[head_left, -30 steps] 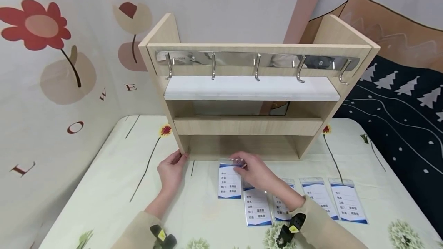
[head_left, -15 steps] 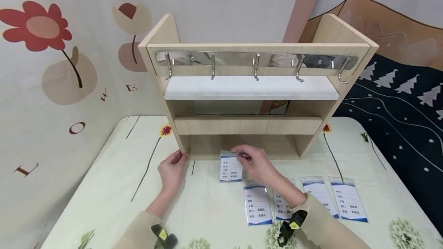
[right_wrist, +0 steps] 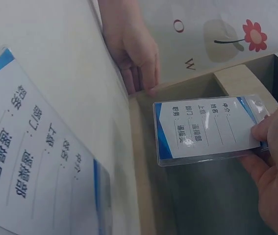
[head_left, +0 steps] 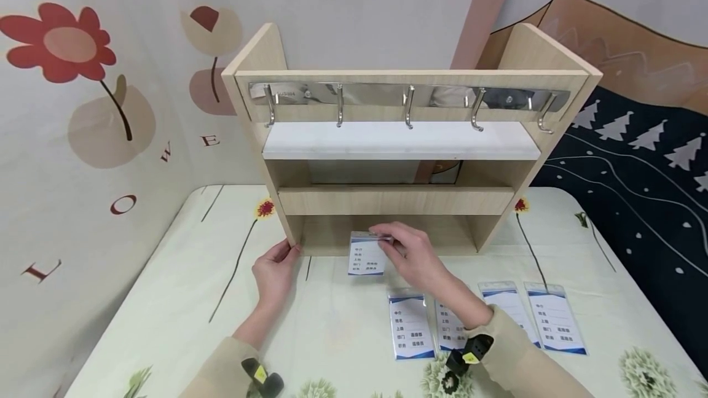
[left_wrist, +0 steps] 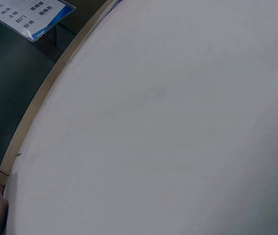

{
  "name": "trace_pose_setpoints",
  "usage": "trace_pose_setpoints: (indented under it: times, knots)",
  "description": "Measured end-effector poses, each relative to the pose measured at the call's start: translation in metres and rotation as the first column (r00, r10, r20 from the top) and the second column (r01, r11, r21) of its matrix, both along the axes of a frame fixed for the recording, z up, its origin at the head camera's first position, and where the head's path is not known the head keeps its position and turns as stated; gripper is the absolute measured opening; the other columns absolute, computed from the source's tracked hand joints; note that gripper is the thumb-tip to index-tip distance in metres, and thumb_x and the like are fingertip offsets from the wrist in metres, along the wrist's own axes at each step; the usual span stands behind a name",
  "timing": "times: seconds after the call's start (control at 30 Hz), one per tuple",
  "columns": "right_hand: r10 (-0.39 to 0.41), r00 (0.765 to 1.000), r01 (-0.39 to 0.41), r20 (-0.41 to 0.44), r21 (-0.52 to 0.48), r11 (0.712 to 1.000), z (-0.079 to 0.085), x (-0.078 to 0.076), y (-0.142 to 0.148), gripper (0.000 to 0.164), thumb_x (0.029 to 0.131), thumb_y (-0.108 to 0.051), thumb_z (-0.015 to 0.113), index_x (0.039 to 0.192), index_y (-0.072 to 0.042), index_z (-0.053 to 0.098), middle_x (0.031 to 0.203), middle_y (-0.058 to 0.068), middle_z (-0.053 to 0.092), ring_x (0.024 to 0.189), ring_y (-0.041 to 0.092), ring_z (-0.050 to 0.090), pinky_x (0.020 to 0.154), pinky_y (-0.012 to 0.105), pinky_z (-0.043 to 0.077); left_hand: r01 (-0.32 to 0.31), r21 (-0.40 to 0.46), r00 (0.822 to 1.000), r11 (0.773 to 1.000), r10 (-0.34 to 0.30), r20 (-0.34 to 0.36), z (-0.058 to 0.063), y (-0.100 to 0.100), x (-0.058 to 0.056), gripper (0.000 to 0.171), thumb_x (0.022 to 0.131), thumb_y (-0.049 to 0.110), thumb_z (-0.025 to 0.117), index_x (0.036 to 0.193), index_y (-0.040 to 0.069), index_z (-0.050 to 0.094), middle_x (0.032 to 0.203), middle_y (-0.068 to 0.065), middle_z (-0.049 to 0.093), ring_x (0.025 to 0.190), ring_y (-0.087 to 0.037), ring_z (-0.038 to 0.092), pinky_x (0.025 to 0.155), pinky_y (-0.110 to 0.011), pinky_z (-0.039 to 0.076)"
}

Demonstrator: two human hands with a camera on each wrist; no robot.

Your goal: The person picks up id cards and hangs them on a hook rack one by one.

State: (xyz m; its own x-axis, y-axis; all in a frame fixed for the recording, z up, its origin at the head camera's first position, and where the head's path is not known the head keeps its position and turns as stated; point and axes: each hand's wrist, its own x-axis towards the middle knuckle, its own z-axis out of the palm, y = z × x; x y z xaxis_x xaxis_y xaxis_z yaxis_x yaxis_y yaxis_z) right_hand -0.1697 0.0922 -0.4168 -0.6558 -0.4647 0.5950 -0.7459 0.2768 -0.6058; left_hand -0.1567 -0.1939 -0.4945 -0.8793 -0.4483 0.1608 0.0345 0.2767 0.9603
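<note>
My right hand [head_left: 417, 257] pinches a clear-sleeved name badge [head_left: 366, 255] by its top edge, thumb on one face and fingers behind. The badge, white with blue corners and printed lines, is held up off the table in front of the shelf's bottom opening; the right wrist view shows the badge [right_wrist: 202, 129] close up. My left hand [head_left: 275, 278] grips the lower left corner of the wooden shelf [head_left: 395, 201], as the left hand [right_wrist: 134, 49] in the right wrist view also shows. Above, a metal strip with several hooks [head_left: 409, 106] runs across the shelf's front.
Several more badges lie on the flowered tablecloth [head_left: 166, 324], among them one badge [head_left: 412, 327] in front of my right forearm and another [head_left: 555, 318] at the right. A white board [head_left: 401, 140] spans the shelf below the hooks. Patterned curtains stand behind.
My right hand has raised the badge from near the tabletop, moving it up and toward the shelf. The left hand stays at the shelf corner.
</note>
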Motion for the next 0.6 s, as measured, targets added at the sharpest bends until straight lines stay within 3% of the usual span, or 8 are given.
trace_pose_setpoints:
  times: [0.2, 0.43, 0.6]
  knots:
    - [0.051, 0.992, -0.057, -0.119, -0.05, 0.997, 0.012, -0.002, -0.003, 0.04, 0.088, 0.018, 0.069, 0.124, 0.0, 0.067, 0.108, 0.012, 0.071, 0.09, 0.022, 0.07, 0.072, 0.026, 0.061, -0.003, 0.004, 1.0, 1.0, 0.003, 0.002, 0.0, -0.001, 0.0, 0.028, 0.093, 0.001, 0.073, 0.12, -0.006, 0.072, 0.115, -0.022, 0.072, 0.107, -0.034, 0.07, 0.075, -0.007, 0.052]
    - [0.071, 0.963, -0.091, -0.26, -0.065, 0.994, 0.034, -0.005, -0.007, 0.037, 0.086, 0.019, 0.069, 0.119, 0.004, 0.067, 0.105, 0.015, 0.071, 0.084, 0.025, 0.07, 0.072, 0.023, 0.06, 0.005, 0.006, 1.0, 1.0, -0.005, 0.012, -0.001, -0.001, 0.0, 0.03, 0.094, 0.002, 0.073, 0.123, -0.006, 0.071, 0.116, -0.022, 0.072, 0.109, -0.034, 0.07, 0.076, -0.007, 0.052]
    - [0.058, 0.954, -0.081, -0.294, -0.065, 0.995, 0.045, -0.008, -0.007, 0.037, 0.084, 0.02, 0.07, 0.118, 0.005, 0.067, 0.105, 0.015, 0.072, 0.086, 0.026, 0.071, 0.074, 0.022, 0.059, 0.011, 0.0, 1.0, 1.0, -0.011, 0.012, -0.002, 0.0, 0.0, 0.03, 0.095, 0.003, 0.072, 0.124, -0.004, 0.071, 0.117, -0.021, 0.072, 0.109, -0.034, 0.07, 0.077, -0.008, 0.052]
